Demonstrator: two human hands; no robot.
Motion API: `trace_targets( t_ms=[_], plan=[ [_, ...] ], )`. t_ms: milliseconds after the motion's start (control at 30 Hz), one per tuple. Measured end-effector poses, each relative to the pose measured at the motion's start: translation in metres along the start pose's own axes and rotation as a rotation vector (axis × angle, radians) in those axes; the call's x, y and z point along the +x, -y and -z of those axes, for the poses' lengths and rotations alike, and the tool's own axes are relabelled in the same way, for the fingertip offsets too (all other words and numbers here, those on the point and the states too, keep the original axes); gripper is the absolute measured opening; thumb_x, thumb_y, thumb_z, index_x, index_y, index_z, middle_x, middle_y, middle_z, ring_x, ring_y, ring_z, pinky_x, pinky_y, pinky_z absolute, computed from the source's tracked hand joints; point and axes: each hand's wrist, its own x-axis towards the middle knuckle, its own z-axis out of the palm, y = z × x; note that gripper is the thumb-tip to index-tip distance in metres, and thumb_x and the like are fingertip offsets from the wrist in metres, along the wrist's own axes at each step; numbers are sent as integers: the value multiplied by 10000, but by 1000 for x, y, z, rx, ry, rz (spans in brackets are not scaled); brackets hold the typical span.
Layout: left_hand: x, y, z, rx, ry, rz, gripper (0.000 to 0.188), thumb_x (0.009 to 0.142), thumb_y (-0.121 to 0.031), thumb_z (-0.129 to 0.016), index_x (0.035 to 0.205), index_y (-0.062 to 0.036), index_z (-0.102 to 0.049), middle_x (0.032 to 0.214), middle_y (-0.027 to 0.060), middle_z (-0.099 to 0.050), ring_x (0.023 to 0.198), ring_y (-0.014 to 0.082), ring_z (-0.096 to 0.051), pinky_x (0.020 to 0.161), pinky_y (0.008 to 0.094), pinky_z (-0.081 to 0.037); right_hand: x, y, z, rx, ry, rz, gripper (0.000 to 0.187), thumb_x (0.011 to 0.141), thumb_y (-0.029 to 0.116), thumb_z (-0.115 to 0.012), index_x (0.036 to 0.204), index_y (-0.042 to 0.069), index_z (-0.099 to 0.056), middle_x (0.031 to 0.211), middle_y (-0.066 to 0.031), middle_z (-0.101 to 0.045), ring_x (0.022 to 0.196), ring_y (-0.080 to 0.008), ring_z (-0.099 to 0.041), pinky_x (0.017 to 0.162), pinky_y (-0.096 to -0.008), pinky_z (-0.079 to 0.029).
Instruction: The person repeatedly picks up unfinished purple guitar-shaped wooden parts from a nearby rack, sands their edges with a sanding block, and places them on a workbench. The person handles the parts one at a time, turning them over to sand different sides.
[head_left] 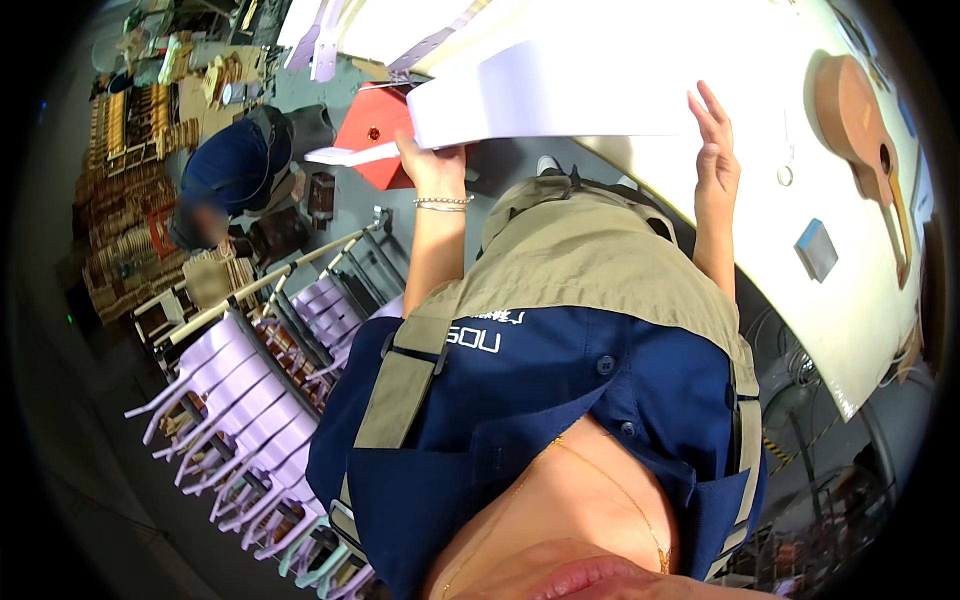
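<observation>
gripping a broad, flat white board (560, 95), stiff and seemingly light, your left hand (432, 168) clasps its near edge while your right hand (716, 150) rests open-fingered against it.

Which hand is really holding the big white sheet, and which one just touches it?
The left hand, the one with the bracelet, grips the white sheet at its lower corner. The right hand is open, fingers straight, only resting against the sheet's edge.
</observation>
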Motion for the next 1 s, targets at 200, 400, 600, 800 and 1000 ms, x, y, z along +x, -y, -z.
trace_targets(
  t_ms=[200, 400, 600, 800, 1000],
  plan=[
    [-22, -15, -21, 163, 80, -328, 593, 928, -475, -192, 1185, -3, -442, 1183, 139, -502, 1088, 304, -496, 889, 468, -429, -23, -26, -3, 167, -6, -373, 698, 891, 521, -340, 1256, -72, -381, 1336, -187, -349, 1271, -278, -299, 1044, -433, -255],
    [-15, -24, -5, 95, 201, -241, 519, 921, -422, -354, 1290, -68, -262, 1243, 117, -420, 1115, 270, -462, 910, 437, -402, -23, -35, -2, 220, -1, -370, 752, 883, 542, -321, 1256, -111, -334, 1291, -204, -388, 1232, -269, -347, 1048, -416, -258],
    [-39, -20, -23, 93, 257, -233, 423, 911, -347, -369, 1222, -66, -426, 1191, 108, -504, 1113, 284, -472, 939, 439, -381, -26, -29, 7, 435, -95, -468, 796, 837, 615, -339, 1268, -53, -363, 1302, -160, -396, 1231, -263, -343, 1035, -400, -247],
    [0, -38, -8, -50, 497, 39, 463, 816, -235, -601, 1241, -119, -461, 1178, 91, -523, 1126, 274, -464, 970, 505, -339, -16, -37, 5, 512, 44, -364, 973, 647, 680, -585, 1291, -13, -353, 1326, -117, -378, 1267, -237, -297, 1045, -386, -220],
    [-23, -18, -46, 43, 455, -169, 331, 755, -204, -676, 1030, -127, -507, 672, -4, -517, 655, 134, -521, 802, 382, -483, -23, -61, -11, 362, -12, -402, 564, 601, 140, -771, 1083, -3, -517, 1006, -52, -553, 946, -163, -506, 837, -312, -403]
  ],
)
